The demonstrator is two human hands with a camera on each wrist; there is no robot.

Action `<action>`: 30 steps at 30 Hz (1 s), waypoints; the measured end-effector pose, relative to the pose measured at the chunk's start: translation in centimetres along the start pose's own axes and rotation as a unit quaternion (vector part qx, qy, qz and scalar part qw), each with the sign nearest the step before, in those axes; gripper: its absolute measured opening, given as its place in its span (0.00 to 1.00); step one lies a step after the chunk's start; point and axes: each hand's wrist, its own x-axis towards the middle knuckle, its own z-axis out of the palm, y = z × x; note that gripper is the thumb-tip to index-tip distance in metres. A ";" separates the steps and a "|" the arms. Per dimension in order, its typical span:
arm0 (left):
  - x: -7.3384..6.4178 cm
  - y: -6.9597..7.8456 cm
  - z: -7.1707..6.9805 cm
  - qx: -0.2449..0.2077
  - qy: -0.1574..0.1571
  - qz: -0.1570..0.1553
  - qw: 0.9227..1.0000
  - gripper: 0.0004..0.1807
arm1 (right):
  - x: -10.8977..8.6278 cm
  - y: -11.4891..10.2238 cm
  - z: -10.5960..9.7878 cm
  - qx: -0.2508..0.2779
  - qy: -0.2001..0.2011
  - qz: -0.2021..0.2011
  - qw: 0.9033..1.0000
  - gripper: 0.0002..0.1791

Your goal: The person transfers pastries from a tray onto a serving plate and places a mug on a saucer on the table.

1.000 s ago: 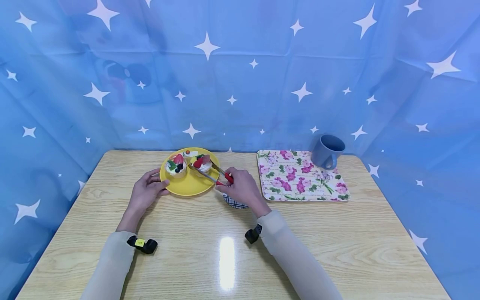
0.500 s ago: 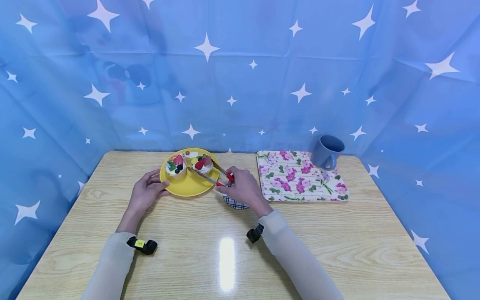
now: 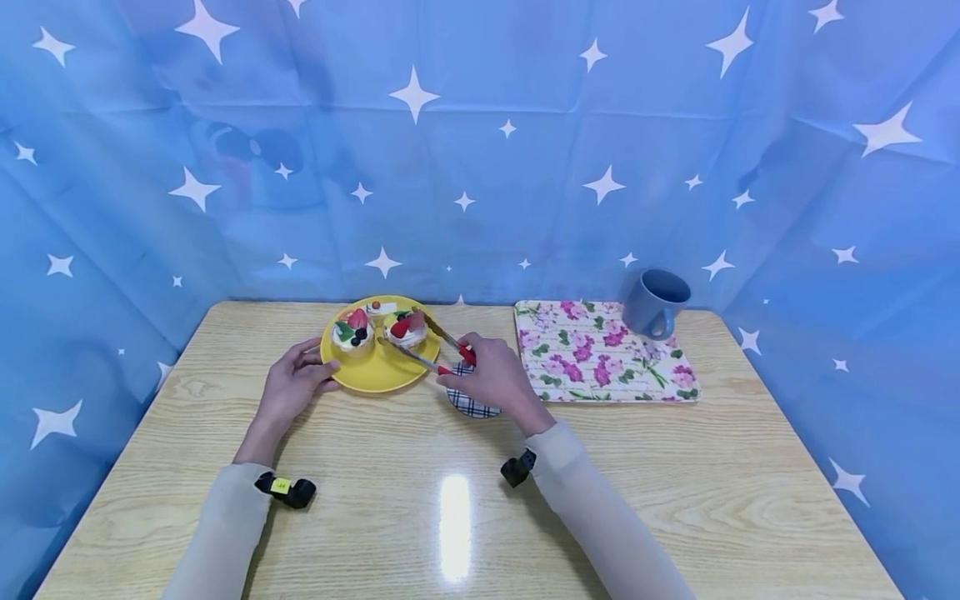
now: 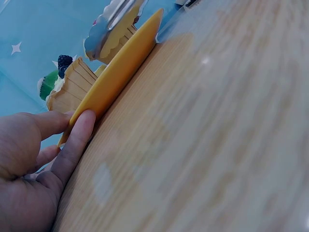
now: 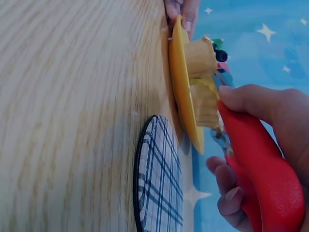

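My left hand [image 3: 291, 379] grips the near-left rim of a yellow plate [image 3: 375, 379], its thumb and fingers pinching the edge. Two fruit-topped cupcakes stand on the plate: the left cupcake [image 3: 352, 333] carries a strawberry, a green leaf and dark berries. In my right hand [image 3: 491, 371] is a pair of tongs [image 5: 256, 169] with red handles. Their metal arms stand spread, one on each side of the right cupcake [image 3: 405, 333]. Seen from the right wrist, the cupcake's pale ridged base [image 5: 205, 104] sits upright on the plate.
A round plaid coaster [image 3: 472, 402] lies on the table under my right hand. Farther right is a floral tray [image 3: 577, 354] with a blue mug [image 3: 651, 307] on its back right corner. A blue star-printed curtain [image 3: 480, 167] hangs behind the table's back edge.
My right hand has drawn slightly to the right, and the tongs have spread a little wider around the right cupcake. The left hand, plate and cupcakes have stayed put.
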 end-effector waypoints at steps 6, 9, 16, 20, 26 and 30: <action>0.0 -0.1 0.0 0.003 0.003 -0.001 1.000 0.40 | -0.2 0.1 -0.1 -0.007 0.003 0.007 1.000 0.36; -0.1 -0.2 -0.1 0.005 0.005 -0.004 1.000 0.40 | -0.3 0.2 -0.3 -0.004 0.005 0.001 1.000 0.36; 0.0 -0.3 0.0 0.000 0.005 -0.005 1.000 0.41 | -1.0 0.3 -1.2 -0.002 0.017 -0.007 1.000 0.36; 0.0 -0.2 0.0 0.002 0.007 -0.006 1.000 0.41 | -1.3 0.4 -1.6 0.001 0.020 -0.008 1.000 0.36; 0.1 0.0 0.1 0.000 0.006 -0.009 1.000 0.41 | -1.8 0.6 -1.9 0.001 0.025 -0.015 1.000 0.36; 0.2 0.1 0.1 -0.003 0.004 -0.005 1.000 0.41 | -2.1 0.9 -2.2 0.008 0.033 -0.024 0.999 0.36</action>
